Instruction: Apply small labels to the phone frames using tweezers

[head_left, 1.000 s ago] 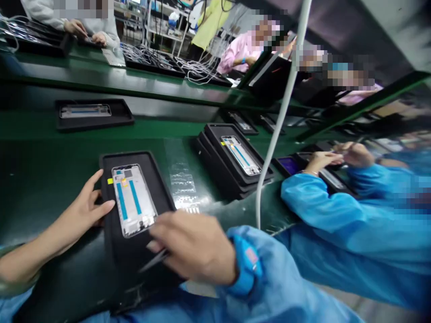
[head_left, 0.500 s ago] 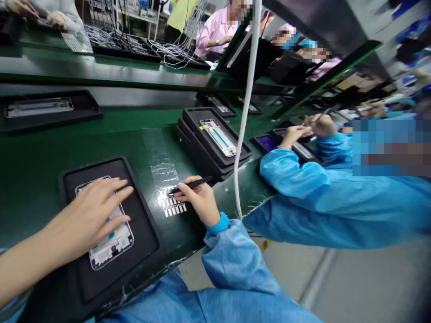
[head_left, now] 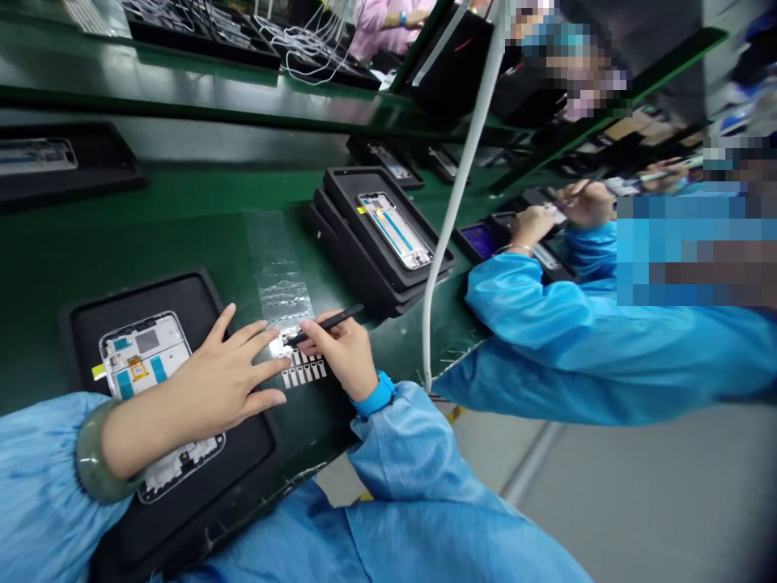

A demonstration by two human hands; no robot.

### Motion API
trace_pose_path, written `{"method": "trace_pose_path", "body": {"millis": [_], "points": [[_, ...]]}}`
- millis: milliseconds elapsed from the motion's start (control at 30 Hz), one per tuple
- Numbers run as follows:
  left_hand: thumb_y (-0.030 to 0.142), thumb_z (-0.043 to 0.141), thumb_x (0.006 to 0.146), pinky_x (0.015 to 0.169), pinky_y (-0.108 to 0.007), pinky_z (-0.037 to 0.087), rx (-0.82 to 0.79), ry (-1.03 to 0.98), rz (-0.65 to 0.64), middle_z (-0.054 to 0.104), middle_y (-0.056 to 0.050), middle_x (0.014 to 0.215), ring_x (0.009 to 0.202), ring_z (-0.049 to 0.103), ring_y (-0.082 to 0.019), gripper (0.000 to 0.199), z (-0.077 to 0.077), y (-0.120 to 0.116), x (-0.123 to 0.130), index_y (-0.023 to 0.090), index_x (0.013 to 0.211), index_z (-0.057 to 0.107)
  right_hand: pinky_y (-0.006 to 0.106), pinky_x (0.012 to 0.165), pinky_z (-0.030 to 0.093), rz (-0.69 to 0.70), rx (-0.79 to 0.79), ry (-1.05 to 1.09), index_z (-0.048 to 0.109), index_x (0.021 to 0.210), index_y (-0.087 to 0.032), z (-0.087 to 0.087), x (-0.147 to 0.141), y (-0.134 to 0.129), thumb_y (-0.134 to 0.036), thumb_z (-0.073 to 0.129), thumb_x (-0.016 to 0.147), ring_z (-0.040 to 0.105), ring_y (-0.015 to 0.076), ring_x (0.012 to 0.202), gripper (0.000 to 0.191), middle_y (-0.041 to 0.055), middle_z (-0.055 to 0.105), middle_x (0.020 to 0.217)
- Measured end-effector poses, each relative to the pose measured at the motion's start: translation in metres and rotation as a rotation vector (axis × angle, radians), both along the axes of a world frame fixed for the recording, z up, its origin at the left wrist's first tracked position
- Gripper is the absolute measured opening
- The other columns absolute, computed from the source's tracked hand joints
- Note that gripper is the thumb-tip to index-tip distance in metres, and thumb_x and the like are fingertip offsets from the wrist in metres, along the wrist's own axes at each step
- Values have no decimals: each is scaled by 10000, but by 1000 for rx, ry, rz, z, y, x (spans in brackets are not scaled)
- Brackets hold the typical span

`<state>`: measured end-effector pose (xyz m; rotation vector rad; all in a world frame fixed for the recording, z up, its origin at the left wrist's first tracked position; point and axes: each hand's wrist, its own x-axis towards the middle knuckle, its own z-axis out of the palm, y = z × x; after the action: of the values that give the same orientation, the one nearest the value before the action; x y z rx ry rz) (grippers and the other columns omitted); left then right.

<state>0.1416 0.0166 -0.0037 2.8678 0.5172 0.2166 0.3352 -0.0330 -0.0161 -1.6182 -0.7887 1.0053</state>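
Observation:
My right hand grips black tweezers in a pinch, their tip down at a clear sheet of small white stickers. Over the right part of a black tray stretches my left hand, fingers spread, its fingertips at the left edge of the sticker sheet. Beneath that hand and forearm, a phone frame lies in the tray, partly covered. Blue strips and a yellow tab show on the frame. Whether the tweezers hold a sticker is too small to tell.
Stacked black trays with another phone frame on top stand beyond my right hand. A white cable hangs down in front of them. At the right, a co-worker's blue sleeve rests by the bench edge. Another tray lies far left.
My left hand has moved right, from over the phone frame to the sticker sheet, uncovering more of the frame. The tweezers stay at the sheet. The view has shifted slightly.

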Motion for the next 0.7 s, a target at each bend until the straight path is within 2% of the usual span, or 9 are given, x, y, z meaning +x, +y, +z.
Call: {"method": "trace_pose_path", "body": {"millis": [200,333,533,600,700], "points": [[539,340,926,1086,-643,155,5,-33,3,504,-124,1366,1291,428,-314,450,-3,0,1,289,1224,568,216,467,563,-43,0,44,539,723,-171,-2,-1,2,-451,781,627,666,146,518,382,-37,614,558],[534,338,928,1079,-644,170,18,-32,-6,509,-127,1359,1277,443,-317,447,-4,1,1,288,1217,573,198,472,560,-22,-7,59,550,741,-165,-2,0,2,-424,773,651,659,131,502,353,-33,628,541],[520,392,916,1090,-646,144,6,-62,3,488,-110,1374,1308,396,-318,423,-7,0,0,281,1224,557,126,446,518,16,34,285,548,709,-150,9,5,7,-370,766,682,629,69,461,310,-13,678,611],[485,422,916,1099,-626,160,-51,-115,32,489,-119,1359,1319,376,-306,413,-2,1,-4,255,1242,530,116,432,508,12,82,367,540,708,-155,17,-2,10,-360,769,680,621,61,449,309,-15,685,620],[413,453,915,1032,-476,360,-299,-298,199,561,-89,1203,1175,494,-233,315,10,3,-14,214,1141,544,118,424,508,56,151,449,530,722,-169,30,-21,17,-355,766,685,627,66,448,303,-23,691,621]]}}
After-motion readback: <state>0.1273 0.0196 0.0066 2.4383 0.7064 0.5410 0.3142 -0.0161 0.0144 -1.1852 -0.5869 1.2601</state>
